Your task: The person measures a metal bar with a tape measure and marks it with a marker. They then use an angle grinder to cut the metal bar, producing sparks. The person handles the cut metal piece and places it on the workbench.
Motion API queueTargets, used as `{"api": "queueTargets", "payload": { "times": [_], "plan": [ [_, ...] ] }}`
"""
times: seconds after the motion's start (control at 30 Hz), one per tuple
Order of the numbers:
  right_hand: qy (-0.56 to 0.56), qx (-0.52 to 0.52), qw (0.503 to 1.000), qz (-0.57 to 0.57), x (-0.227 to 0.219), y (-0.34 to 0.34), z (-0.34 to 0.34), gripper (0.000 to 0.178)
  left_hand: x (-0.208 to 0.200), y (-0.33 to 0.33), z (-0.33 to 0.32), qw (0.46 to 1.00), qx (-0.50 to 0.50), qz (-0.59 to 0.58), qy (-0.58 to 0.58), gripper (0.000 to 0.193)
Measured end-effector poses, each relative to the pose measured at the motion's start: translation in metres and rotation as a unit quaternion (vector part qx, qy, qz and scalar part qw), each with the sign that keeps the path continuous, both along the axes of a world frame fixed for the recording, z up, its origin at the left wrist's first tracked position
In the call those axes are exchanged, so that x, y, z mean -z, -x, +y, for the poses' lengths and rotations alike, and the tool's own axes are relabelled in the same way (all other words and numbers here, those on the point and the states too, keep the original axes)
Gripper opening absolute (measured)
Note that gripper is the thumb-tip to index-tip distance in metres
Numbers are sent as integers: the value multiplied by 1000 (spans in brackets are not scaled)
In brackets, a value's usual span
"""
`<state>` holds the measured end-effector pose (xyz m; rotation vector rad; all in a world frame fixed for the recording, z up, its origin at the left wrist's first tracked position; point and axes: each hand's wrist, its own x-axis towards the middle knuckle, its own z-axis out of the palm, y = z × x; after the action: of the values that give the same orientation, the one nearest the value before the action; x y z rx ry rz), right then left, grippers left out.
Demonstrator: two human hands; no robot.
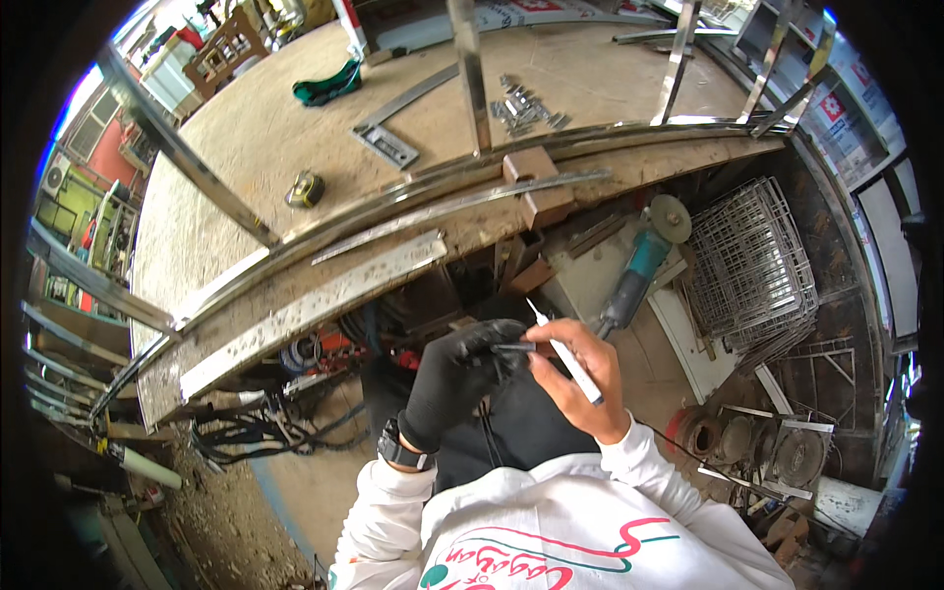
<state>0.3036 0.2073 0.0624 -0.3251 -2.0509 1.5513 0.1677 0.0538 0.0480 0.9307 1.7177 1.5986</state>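
My right hand (585, 379), bare, is closed around a slim white pen (575, 369), its thin tip pointing up and away from me. Close beside it, my left hand (462, 369) wears a black glove and has its fingers curled together. Between the two hands shows a small, dark, narrow piece (513, 346); it lies at the gloved fingertips and close to the right fingers, and its kind is unclear. Both hands are over my lap, in front of the workbench (393, 211).
A metal frame with upright bars (472, 74) rests on the bench. Behind it are a carpenter's square (388, 145), a tape measure (305, 189) and small metal pieces (526, 108). An angle grinder (634, 270) is right of my hands, near stacked wire mesh (755, 261). Cables (265, 428) hang lower left.
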Motion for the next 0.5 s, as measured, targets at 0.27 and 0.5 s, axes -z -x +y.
{"api": "queueTargets", "payload": {
  "times": [0.27, 0.5],
  "plan": [
    [284, -77, 955, 35, -24, -25, -15, 82, 9, -10, -59, 962, -52, -240, -120, 32],
    [253, -93, 963, -1, -17, -20, -19, 76, -3, -14, -57, 994, -40, -84, -64, 30]
  ]
}}
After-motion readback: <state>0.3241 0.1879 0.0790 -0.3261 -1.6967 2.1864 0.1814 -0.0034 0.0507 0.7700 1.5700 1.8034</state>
